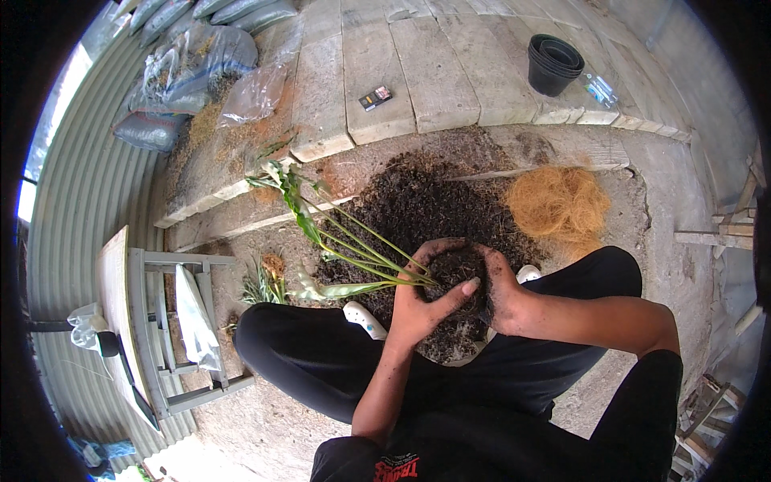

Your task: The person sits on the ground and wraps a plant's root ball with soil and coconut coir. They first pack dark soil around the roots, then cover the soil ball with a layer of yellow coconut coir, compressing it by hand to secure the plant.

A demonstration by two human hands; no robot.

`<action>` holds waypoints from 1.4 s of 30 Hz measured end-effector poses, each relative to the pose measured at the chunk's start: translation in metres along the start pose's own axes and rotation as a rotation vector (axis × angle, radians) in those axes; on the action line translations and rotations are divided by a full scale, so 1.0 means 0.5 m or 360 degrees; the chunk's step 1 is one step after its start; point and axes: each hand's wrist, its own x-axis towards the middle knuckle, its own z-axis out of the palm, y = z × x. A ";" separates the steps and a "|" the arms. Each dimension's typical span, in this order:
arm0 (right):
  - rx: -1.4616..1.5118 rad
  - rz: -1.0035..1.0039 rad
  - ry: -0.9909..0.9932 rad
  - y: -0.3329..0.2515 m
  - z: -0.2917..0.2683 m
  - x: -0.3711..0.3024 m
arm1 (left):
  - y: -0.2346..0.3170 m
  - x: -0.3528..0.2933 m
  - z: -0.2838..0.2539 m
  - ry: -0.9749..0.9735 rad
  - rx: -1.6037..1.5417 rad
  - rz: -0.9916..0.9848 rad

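Note:
My left hand (419, 309) and my right hand (504, 296) are cupped around opposite sides of a round, dark root ball (456, 271). The left thumb lies across its soil, and dirt coats my fingers. Long green stems of a leafy plant (365, 255) run from the root ball past my left hand, leaning far to the left. Its large, drooping leaves (291, 197) hang at the stems' ends. Whether a pot surrounds the root ball I cannot tell. Beneath and beyond my hands spreads a heap of dark soil (418, 197).
Orange-brown fibre (558, 205) lies right of the soil. Stacked black pots (554, 64) and a plastic bottle (601, 91) stand beyond, on a slab ledge with a small pack (375, 98). Filled bags (193, 68) are far left; a wooden table (132, 321) and small plants (265, 281) sit nearer.

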 end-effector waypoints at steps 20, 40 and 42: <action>-0.0032 0.0013 -0.0016 0.000 -0.004 -0.001 | -0.003 -0.002 0.000 0.0009 0.0059 0.0066; -0.0028 -0.0039 -0.0141 0.009 -0.008 -0.002 | -0.008 0.001 -0.003 0.0039 0.0039 0.0073; -0.0020 -0.0045 -0.0139 0.009 -0.007 -0.001 | -0.010 0.002 -0.004 0.0041 0.0048 0.0107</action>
